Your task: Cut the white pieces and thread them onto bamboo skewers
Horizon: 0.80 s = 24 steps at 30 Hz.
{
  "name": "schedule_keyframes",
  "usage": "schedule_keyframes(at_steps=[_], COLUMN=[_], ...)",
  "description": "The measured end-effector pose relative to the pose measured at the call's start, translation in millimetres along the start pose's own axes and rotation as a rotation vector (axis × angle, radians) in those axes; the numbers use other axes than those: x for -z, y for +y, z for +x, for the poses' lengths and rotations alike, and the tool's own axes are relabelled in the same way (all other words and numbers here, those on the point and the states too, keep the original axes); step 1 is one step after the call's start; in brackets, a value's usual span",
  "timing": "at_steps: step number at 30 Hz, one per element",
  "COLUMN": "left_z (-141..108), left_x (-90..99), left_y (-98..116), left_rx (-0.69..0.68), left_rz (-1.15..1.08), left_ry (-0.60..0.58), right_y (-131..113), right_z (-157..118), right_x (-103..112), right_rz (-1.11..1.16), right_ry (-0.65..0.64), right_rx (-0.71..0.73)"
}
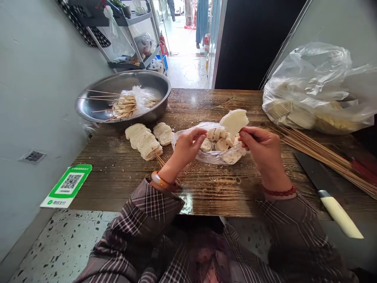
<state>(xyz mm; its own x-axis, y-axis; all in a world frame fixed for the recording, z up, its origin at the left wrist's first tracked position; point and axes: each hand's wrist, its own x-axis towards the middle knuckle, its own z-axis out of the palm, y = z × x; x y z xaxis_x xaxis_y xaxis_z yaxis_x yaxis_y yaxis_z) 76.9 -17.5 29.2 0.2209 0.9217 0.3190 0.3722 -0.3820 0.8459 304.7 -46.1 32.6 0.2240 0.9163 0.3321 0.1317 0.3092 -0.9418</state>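
Between the fingers of my right hand [260,147] is the lower edge of a thin, pale flat slice [235,121], raised over an open plastic bag. My left hand [188,147] is at the bag's left side, its thumb and fingertips curled close together; whether something small is between them cannot be made out. Several cut pale pieces [221,144] lie in the clear bag [206,158]. Left of it, flat slices [143,141] rest on the wooden table [212,188], with thin sticks [160,160] at their lower end passing beneath my left wrist. A smaller slice [163,133] lies beside them.
A steel bowl [160,80] with skewered pieces stands at the back left. On the right are a large plastic bag [318,86], a bundle of sticks [326,157] and a knife [338,212]. A green QR card [69,184] lies at the left edge.
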Motion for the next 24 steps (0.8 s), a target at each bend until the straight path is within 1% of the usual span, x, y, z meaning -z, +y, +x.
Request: schedule_keyframes(at_steps=[2, 4, 7, 10, 14, 19, 21, 24], left_z=[0.8, 0.8, 0.1, -0.8, -0.5, 2.9, 4.2, 5.3], left_x=[-1.5, -3.8, -6.3, -6.0, 0.3, 9.8, 11.2, 10.8], left_y=[-3.8, -5.5, -6.0, -5.9, -6.0, -8.0, -8.4, -6.8], left_rx=[-0.081, -0.146, -0.19, -0.185, -0.17, -0.149, -0.143, -0.131], left_rz=[0.322, 0.526, 0.712, 0.83, 0.865, 0.78, 0.736, 0.598], left_ry=[-0.048, -0.141, -0.256, -0.295, -0.326, -0.335, -0.296, -0.194], right_y=[-0.6, -1.9, -4.1, -5.5, -5.3, -3.4, -3.2, -3.1], right_z=[0.1, -0.3, -0.9, -0.9, -0.3, -0.4, -0.8, -1.7], right_x=[-2.0, -4.3, -6.0, -5.6, -4.6, -4.0, -3.9, -3.9], right_rz=[0.01, 0.013, 0.022, 0.02, -0.003, 0.01, 0.017, 0.012], right_ry=[-0.034, -0.062, -0.073, -0.078, -0.079, -0.079, -0.076, -0.08], right_rx=[-0.021, -0.037, -0.039, -0.033, -0.035, -0.029, -0.031, -0.031])
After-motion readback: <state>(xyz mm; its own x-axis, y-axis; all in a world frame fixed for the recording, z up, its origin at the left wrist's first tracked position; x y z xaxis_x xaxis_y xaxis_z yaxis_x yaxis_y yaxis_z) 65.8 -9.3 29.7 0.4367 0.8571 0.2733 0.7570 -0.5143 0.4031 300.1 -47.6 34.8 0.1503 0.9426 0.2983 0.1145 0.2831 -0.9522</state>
